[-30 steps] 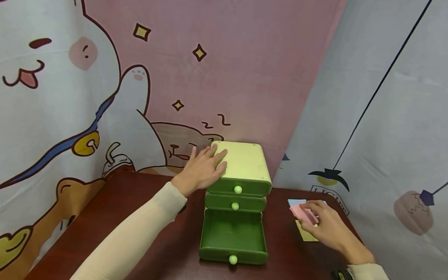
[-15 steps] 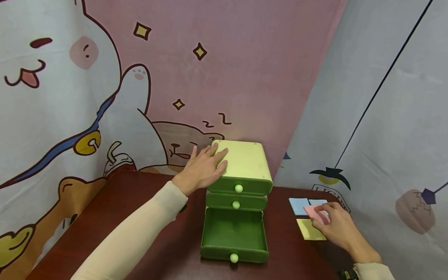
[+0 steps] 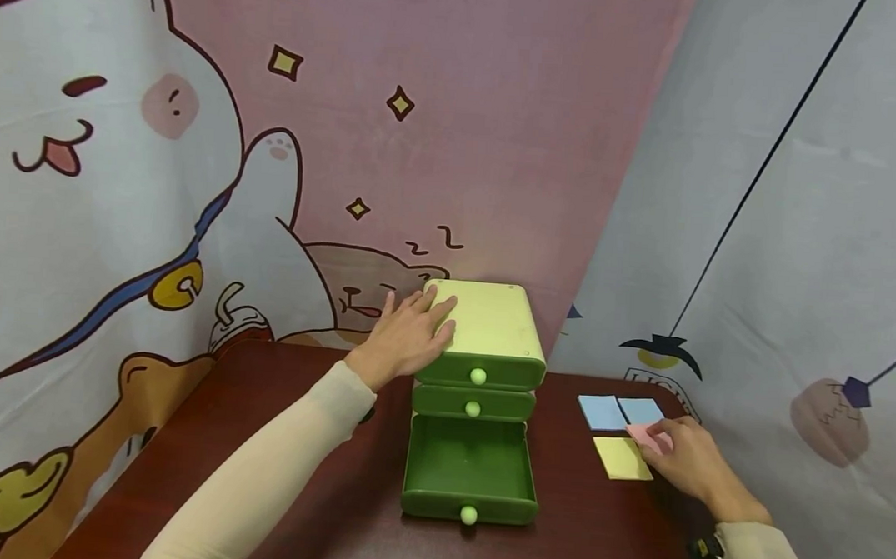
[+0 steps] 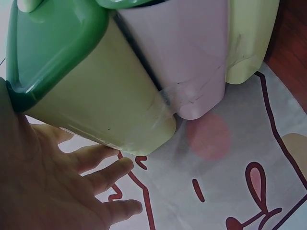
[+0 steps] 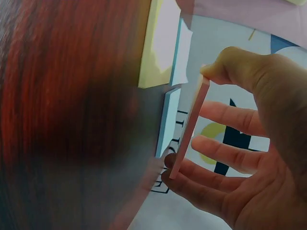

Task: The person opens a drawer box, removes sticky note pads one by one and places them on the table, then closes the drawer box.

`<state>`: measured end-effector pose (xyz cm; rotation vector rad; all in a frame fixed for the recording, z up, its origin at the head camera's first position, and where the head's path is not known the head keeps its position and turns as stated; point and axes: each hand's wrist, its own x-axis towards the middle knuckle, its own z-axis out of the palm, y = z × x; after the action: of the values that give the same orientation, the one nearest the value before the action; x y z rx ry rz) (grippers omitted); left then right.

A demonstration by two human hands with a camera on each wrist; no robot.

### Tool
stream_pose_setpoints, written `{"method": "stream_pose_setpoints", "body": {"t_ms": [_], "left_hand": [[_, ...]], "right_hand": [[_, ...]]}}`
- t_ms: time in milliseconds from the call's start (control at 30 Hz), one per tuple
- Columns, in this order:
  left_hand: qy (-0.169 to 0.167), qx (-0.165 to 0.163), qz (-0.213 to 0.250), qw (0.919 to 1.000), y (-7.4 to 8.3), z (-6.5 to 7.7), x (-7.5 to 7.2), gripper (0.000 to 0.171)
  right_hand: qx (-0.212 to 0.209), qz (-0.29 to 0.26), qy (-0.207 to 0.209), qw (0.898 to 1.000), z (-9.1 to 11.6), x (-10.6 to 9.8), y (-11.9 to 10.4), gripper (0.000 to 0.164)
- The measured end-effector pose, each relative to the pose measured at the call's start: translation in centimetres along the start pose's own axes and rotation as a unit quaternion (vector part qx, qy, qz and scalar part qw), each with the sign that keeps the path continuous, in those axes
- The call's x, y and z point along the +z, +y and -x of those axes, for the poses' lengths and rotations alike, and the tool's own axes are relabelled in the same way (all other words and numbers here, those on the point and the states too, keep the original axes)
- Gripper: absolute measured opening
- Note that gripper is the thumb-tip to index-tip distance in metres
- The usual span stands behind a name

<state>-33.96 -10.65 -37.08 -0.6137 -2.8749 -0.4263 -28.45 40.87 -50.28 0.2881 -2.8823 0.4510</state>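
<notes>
My left hand (image 3: 404,338) rests with spread, straight fingers on the cream top of a small drawer cabinet (image 3: 487,319), at its left edge. The bottom green drawer (image 3: 470,460) is pulled out and holds nothing visible; the two above it are closed. At the right, my right hand (image 3: 691,463) pinches a pink sticky note pad (image 5: 191,127) between thumb and fingers, raised off the table in the right wrist view. Near it lie a yellow sticky note pad (image 3: 622,459) and two blue pads, a left one (image 3: 602,412) and a right one (image 3: 641,410).
The dark red-brown table (image 3: 319,474) carries the cabinet and the pads. A cartoon-printed cloth (image 3: 529,133) hangs right behind the cabinet and along the table's right side.
My right hand has moved rightward with the pink pad, away from above the left blue pad and the yellow one, so both show fully. My left hand stays on the cabinet.
</notes>
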Motion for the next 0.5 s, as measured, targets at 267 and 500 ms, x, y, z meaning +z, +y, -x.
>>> {"method": "stream_pose_setpoints", "body": {"t_ms": [267,500], "left_hand": [[-0.003,-0.004,-0.001,1.0,-0.1,-0.1,0.0,0.069],[-0.006,-0.004,-0.002,1.0,0.0,-0.1,0.1,0.07]], "right_hand": [[0.026,0.014,-0.031,0.999,0.1,0.4,1.1,0.037],[0.051,0.023,-0.059,0.997,0.1,0.8,1.6,0.037]]}}
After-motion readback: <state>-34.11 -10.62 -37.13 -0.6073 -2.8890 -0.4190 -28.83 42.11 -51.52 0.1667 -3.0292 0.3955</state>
